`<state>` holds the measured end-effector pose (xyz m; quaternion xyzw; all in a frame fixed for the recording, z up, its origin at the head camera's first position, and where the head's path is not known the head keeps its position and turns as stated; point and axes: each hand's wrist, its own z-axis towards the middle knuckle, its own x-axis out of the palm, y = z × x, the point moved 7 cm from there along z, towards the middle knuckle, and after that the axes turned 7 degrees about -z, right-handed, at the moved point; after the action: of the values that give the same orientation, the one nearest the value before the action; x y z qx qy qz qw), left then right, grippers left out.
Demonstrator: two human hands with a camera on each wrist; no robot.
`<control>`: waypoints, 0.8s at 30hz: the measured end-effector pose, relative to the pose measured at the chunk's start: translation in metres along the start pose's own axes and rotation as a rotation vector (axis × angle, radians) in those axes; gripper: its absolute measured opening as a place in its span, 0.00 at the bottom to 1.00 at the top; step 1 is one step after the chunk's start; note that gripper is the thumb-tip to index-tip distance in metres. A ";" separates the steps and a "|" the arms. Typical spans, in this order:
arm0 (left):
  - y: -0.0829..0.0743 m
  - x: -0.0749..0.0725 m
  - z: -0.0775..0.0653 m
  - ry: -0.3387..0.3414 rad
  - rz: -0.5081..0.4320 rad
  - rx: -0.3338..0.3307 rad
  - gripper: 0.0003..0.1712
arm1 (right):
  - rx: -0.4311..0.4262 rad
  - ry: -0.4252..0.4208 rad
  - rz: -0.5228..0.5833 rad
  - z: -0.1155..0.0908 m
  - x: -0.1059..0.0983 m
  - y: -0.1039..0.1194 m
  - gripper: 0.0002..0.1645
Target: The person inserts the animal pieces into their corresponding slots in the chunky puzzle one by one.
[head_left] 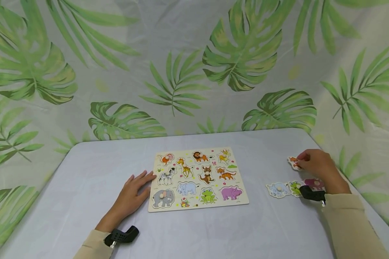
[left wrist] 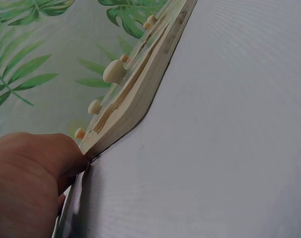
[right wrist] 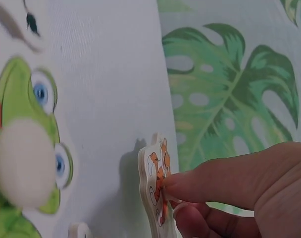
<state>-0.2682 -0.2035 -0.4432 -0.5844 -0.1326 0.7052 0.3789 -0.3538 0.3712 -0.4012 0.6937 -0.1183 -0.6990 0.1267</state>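
Note:
My right hand pinches a tiger puzzle piece between thumb and fingers at the table's right side. The piece is tilted and casts a shadow; whether it touches the cloth I cannot tell. At the middle lies a wooden animal puzzle board, with several knobbed pieces seated in it, among them an elephant and a zebra. Against the board's left edge rests my left hand, its fingers loosely extended. The tiger, rhino, frog and hippo places on the board show pictures without knobs.
In a row before my right hand lie a blue rhino piece, a green frog piece and a purple hippo piece, partly behind the wrist camera. A white cloth covers the table. Leaf-printed fabric hangs behind.

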 end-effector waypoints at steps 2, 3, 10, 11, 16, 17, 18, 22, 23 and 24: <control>0.001 0.000 0.000 0.007 0.002 -0.007 0.24 | -0.034 -0.016 -0.004 0.001 0.000 0.006 0.12; 0.001 0.000 0.000 0.010 0.002 -0.010 0.24 | -0.051 -0.021 -0.004 0.001 0.000 0.009 0.11; 0.000 0.000 0.000 0.009 -0.001 -0.012 0.24 | -0.149 -0.074 0.016 -0.002 -0.002 0.043 0.10; 0.000 0.000 0.000 0.009 -0.004 -0.012 0.24 | -0.159 -0.076 0.019 -0.002 -0.002 0.048 0.10; 0.000 0.001 0.000 0.015 -0.005 -0.015 0.24 | -0.193 -0.067 0.046 -0.005 0.000 0.070 0.10; 0.001 0.001 0.000 0.015 -0.004 -0.012 0.24 | -0.197 -0.066 0.053 -0.007 0.000 0.074 0.10; 0.001 0.001 0.000 0.017 -0.004 -0.013 0.24 | -0.200 -0.065 0.059 -0.007 0.000 0.077 0.10; 0.000 0.000 0.000 0.014 -0.005 -0.012 0.24 | -0.219 -0.062 0.077 -0.010 0.003 0.094 0.10; 0.001 0.000 0.000 0.013 -0.003 -0.013 0.24 | -0.223 -0.059 0.082 -0.011 0.004 0.098 0.10; 0.001 0.000 0.000 0.012 -0.001 -0.011 0.24 | -0.228 -0.057 0.084 -0.011 0.006 0.102 0.09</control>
<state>-0.2688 -0.2036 -0.4437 -0.5907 -0.1345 0.7006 0.3770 -0.3410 0.2737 -0.3719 0.6493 -0.0707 -0.7213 0.2305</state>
